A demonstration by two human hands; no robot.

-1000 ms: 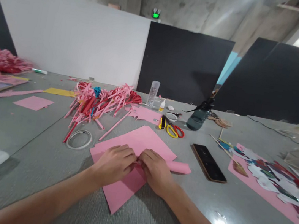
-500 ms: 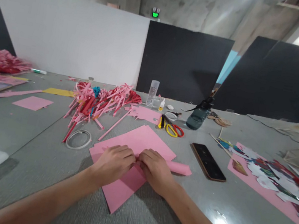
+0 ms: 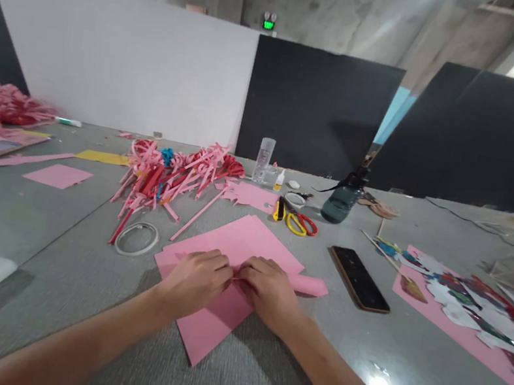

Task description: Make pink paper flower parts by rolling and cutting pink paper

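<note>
Both hands are close together over pink paper sheets (image 3: 214, 337) that lie stacked on the grey table. My left hand (image 3: 203, 277) is closed, its fingers curled on a rolled pink paper. Gripping the same paper roll (image 3: 309, 286) is my right hand (image 3: 270, 288), also closed, with the fingertips of the two hands nearly meeting. The roll's right end sticks out past the right hand; its middle is hidden under the fingers. To the left of the sheets lies a coiled white cable (image 3: 136, 239). A thin pink paper stick (image 3: 198, 214) rests just behind the sheets.
Scissors (image 3: 298, 224) and a small glue bottle (image 3: 279, 180) are behind the sheets, near a clear bottle (image 3: 263, 160) and a dark bottle (image 3: 342, 201). A phone (image 3: 358, 278) lies right. Pink and red strips (image 3: 174, 178) pile up at back left; paper cutouts (image 3: 461, 301) lie far right.
The hands stay almost in place on the paper. The right end of the roll has shifted very slightly left and up. The other things look unmoved.
</note>
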